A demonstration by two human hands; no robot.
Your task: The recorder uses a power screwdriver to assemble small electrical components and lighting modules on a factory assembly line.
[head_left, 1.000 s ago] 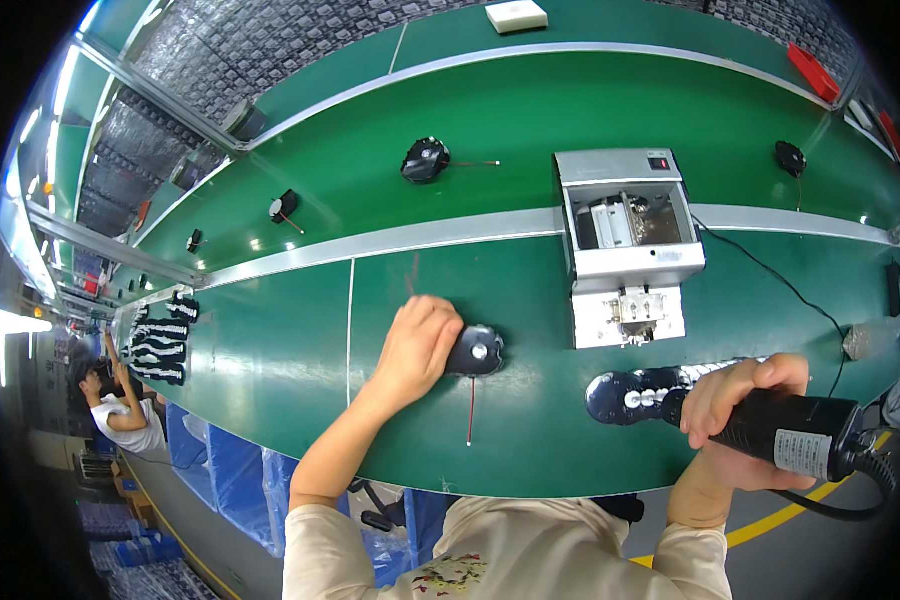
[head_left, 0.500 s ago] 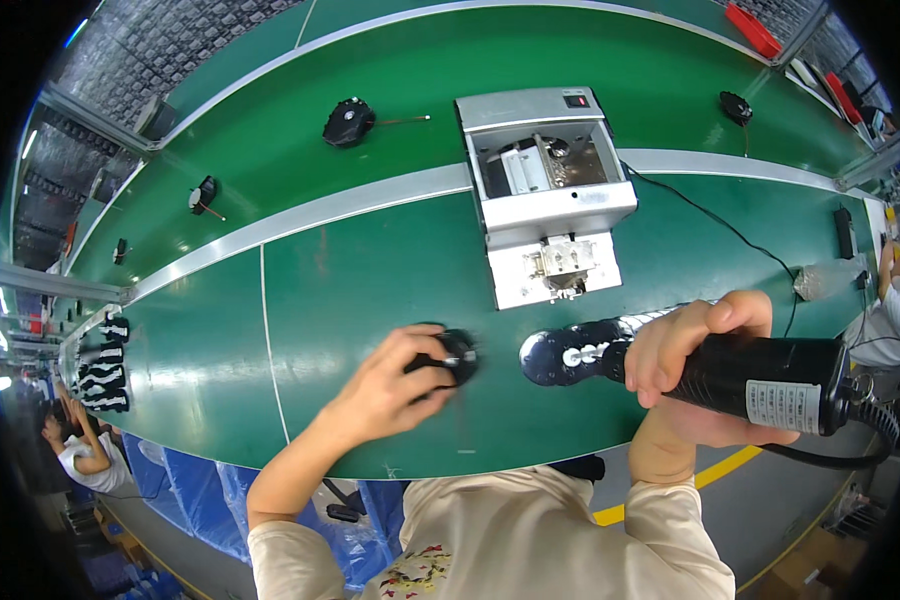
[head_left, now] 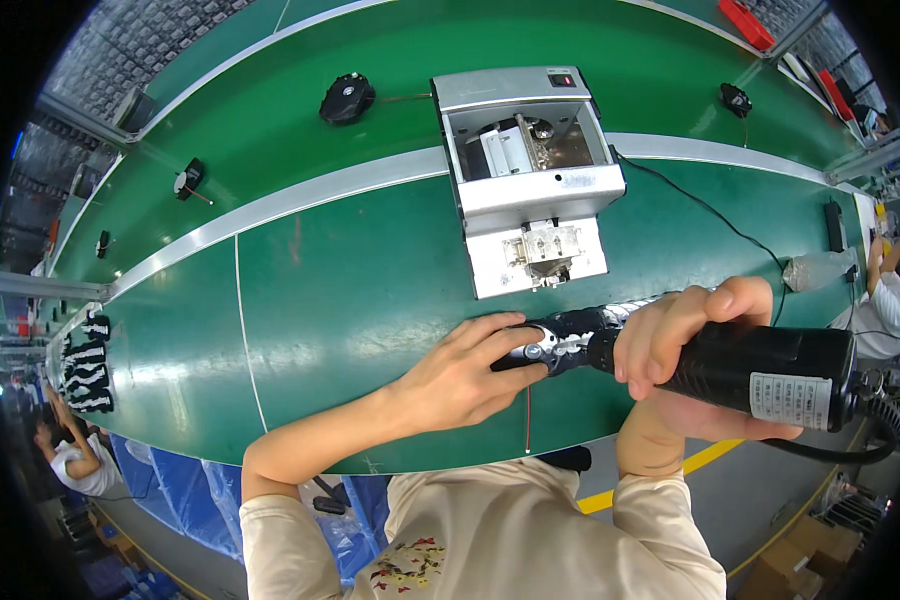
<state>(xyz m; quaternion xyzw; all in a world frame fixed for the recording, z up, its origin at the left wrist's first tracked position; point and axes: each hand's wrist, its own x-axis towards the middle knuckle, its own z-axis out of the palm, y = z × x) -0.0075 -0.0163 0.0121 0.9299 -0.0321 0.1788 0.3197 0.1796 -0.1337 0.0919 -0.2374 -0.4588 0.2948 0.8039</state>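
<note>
My left hand (head_left: 470,372) lies low over the green bench, its thumb and fingers closed round a small black round part (head_left: 533,354) with a thin red wire hanging toward the front edge. That part sits against the left end of a row of dark rounded pieces (head_left: 582,322), some with shiny silvery tops. Wrapped in my right hand (head_left: 685,350) is a black corded electric screwdriver (head_left: 760,375), lying nearly level. Its tip points left at the black part; whether it touches is too small to tell. My right hand hides part of the row.
A grey metal machine (head_left: 530,180) with an open top stands just beyond my hands, a black cable (head_left: 710,212) running right from it. Farther back lie black round parts with wires (head_left: 347,99). Striped black-and-white pieces (head_left: 88,365) lie far left; a clear bag (head_left: 815,272) lies right.
My left hand has carried the black round part rightward to the row's end, by the screwdriver tip. The right hand holds nearly the same place. The whole view has shifted slightly.
</note>
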